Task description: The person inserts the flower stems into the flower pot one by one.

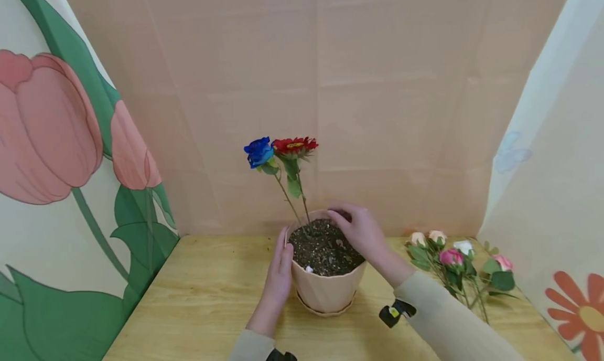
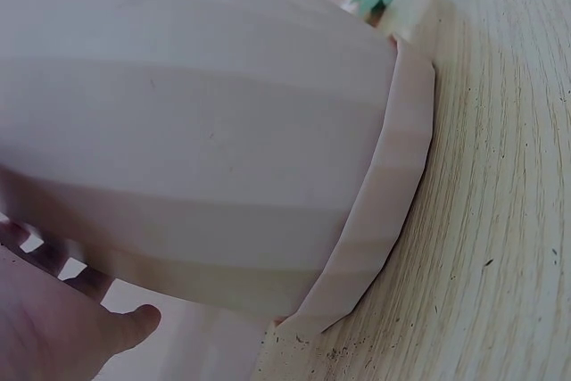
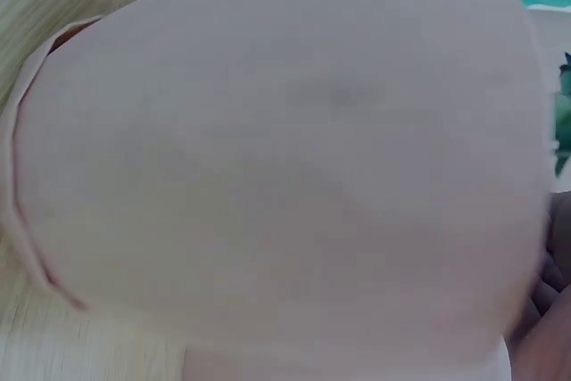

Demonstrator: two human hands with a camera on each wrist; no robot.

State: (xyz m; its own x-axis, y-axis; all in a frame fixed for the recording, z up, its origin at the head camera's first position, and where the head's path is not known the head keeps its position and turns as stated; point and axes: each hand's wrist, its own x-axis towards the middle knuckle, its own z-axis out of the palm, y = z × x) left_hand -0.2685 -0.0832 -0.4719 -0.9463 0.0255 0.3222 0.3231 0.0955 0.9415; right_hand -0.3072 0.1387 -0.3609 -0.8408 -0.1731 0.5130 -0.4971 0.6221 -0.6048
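Note:
A pale pink flowerpot filled with dark soil stands on a matching saucer. Toward the back left of the soil rise a blue rose and a red daisy-like flower on thin stems. My left hand rests along the pot's left side, its fingers straight and reaching up to the rim. At the right rear of the rim, my right hand has its bent fingers and thumb over the soil's edge; I cannot tell whether they grip anything. Its fingertips are partly hidden.
To the right lie several loose artificial flowers in peach, white and pink, among them a deep pink rose. A beige backdrop closes off the rear of the wooden table. Flower-printed panels flank both sides.

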